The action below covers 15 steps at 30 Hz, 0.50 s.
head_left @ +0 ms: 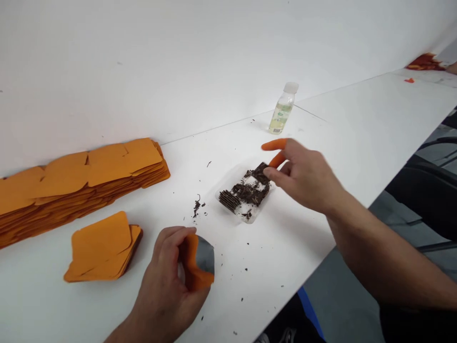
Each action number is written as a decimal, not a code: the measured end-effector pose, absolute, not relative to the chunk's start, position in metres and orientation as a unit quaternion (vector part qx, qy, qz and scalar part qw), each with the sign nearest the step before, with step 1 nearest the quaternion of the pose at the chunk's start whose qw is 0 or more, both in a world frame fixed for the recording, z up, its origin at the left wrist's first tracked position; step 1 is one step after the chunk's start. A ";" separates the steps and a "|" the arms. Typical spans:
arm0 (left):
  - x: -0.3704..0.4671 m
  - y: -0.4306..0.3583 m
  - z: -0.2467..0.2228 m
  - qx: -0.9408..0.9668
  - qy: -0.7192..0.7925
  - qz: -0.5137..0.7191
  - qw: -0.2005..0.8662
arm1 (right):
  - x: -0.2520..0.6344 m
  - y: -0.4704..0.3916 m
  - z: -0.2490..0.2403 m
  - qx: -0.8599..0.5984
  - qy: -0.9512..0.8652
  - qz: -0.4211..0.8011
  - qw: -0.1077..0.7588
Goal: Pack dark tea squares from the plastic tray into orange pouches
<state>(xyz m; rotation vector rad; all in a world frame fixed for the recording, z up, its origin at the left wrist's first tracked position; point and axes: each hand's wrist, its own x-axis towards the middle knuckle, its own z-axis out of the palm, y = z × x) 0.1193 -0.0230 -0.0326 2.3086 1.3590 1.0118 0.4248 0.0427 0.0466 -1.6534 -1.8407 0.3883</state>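
My left hand [171,281] is closed around a small orange paper envelope [193,281], bowed so that its mouth gapes and a grey surface shows. My right hand [303,174], with orange covers on two fingers, pinches a thin dark brown piece [262,172] between thumb and fingertip. That piece is at the far right edge of a clear plastic tray [253,216]; whether it still touches the others I cannot tell. More dark brown flakes lie in the tray, along with a ribbed stack of thin pieces [228,201] at its left end.
Left of my left hand lies a small pile of orange envelopes [102,245]. A long row of stacked orange envelopes [82,176] runs along the wall. A bottle of pale yellow liquid [283,109] stands behind the tray. Dark crumbs [197,206] dot the white table [357,124].
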 end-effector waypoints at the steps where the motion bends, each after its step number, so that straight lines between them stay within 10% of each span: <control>1: 0.120 -0.023 -0.032 0.794 0.473 0.356 0.140 | 0.423 0.035 0.051 -0.619 -0.679 0.166 0.358; 8: 0.119 -0.023 -0.032 0.788 0.459 0.377 0.160 | 0.368 -0.019 0.046 -0.435 -0.562 0.553 0.434; 15: 0.118 -0.026 -0.033 0.781 0.458 0.387 0.173 | 0.342 -0.032 0.029 -0.453 -0.601 0.510 0.417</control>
